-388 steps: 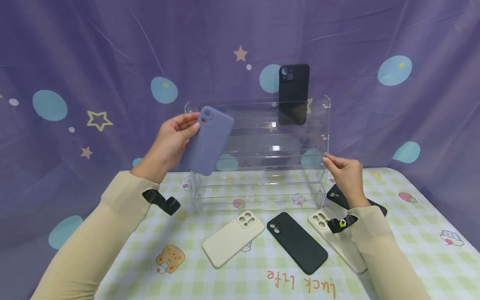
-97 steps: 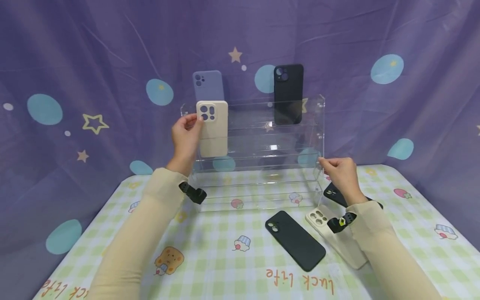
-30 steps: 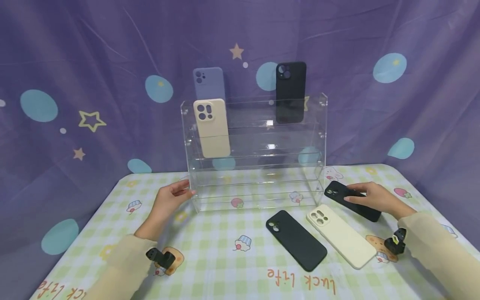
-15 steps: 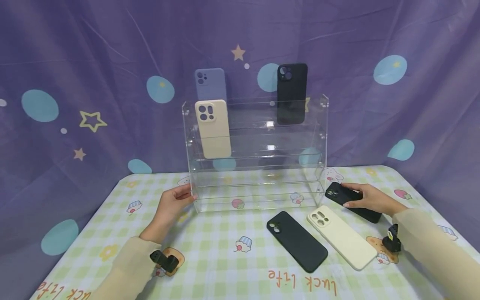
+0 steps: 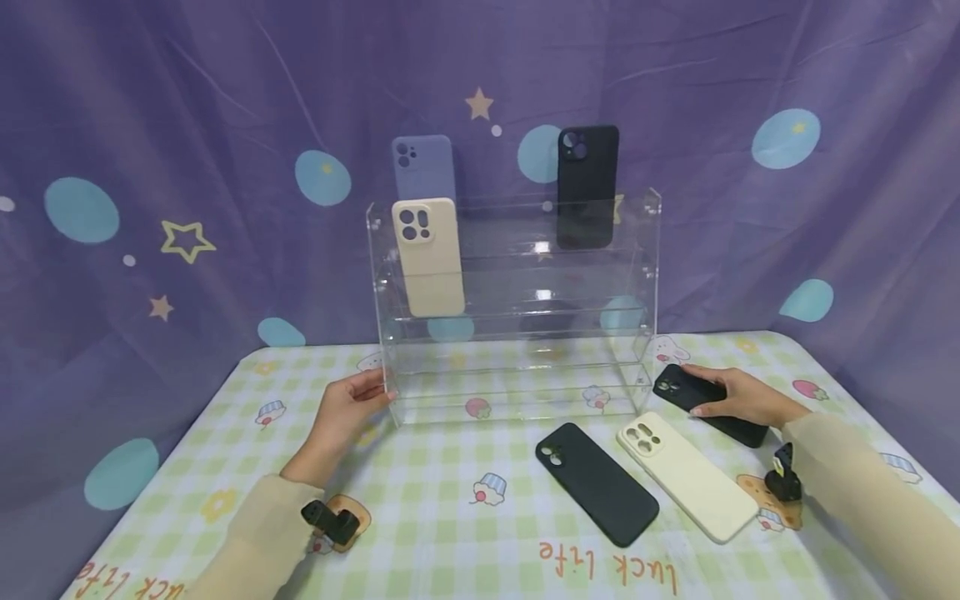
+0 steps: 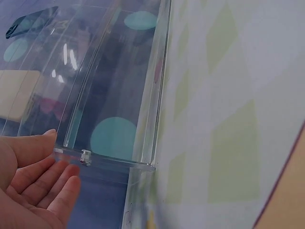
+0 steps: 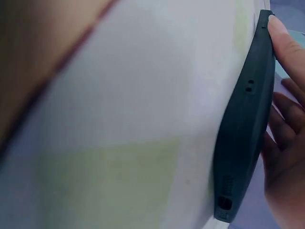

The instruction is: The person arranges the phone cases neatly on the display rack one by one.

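A clear acrylic tiered display rack (image 5: 517,287) stands at the back of the table. My left hand (image 5: 348,412) pinches the lower part of its left side panel, thumb at the front edge and fingers on the outer side in the left wrist view. To the right of the rack my right hand (image 5: 742,400) grips a black phone case (image 7: 245,114) lying flat on the cloth, thumb along one long edge. A lilac phone case (image 5: 423,167) leans at the top tier's left, with a cream phone case (image 5: 433,275) on the tier below. Another black phone case (image 5: 587,167) leans at top right.
In front of the rack, a dark phone case (image 5: 596,483) and a second cream phone case (image 5: 686,479) lie slanted on the checked tablecloth (image 5: 420,517). A purple patterned curtain (image 5: 225,125) hangs close behind the table.
The lilac case, then a cream case from the table, have gone onto the rack's left side. My left hand moved down to the rack's side; my right hand left the rack and took the black case.
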The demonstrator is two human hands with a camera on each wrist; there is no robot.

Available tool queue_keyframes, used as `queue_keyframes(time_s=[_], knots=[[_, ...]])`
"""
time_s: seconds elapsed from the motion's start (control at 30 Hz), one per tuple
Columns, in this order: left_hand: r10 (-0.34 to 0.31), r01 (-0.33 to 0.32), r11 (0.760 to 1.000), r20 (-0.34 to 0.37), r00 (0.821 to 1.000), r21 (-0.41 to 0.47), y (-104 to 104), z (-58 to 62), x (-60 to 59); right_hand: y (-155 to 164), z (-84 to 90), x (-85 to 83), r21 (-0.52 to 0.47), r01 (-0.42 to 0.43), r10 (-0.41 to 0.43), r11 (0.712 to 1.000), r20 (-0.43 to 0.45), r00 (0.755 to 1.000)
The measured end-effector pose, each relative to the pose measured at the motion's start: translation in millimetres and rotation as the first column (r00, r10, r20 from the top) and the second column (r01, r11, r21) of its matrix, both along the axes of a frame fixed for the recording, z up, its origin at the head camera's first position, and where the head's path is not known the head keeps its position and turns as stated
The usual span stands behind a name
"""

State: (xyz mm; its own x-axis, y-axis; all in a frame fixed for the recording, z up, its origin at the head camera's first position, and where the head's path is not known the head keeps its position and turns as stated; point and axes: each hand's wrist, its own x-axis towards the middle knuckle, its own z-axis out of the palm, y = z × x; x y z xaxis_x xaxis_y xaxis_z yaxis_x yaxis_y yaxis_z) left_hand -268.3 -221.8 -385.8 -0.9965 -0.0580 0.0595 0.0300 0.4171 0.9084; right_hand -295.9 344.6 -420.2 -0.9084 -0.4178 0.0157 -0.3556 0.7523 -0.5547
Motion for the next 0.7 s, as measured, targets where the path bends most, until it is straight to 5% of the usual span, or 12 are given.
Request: queue_keyframes(time_s=[0.7], knots=[[0.008,-0.007,0.999,-0.011,1.0,0.033,1.3,2.0,1.5,-4.1,4.1,-5.4,0.012,-0.014,0.014,1.0,-0.027,1.0]])
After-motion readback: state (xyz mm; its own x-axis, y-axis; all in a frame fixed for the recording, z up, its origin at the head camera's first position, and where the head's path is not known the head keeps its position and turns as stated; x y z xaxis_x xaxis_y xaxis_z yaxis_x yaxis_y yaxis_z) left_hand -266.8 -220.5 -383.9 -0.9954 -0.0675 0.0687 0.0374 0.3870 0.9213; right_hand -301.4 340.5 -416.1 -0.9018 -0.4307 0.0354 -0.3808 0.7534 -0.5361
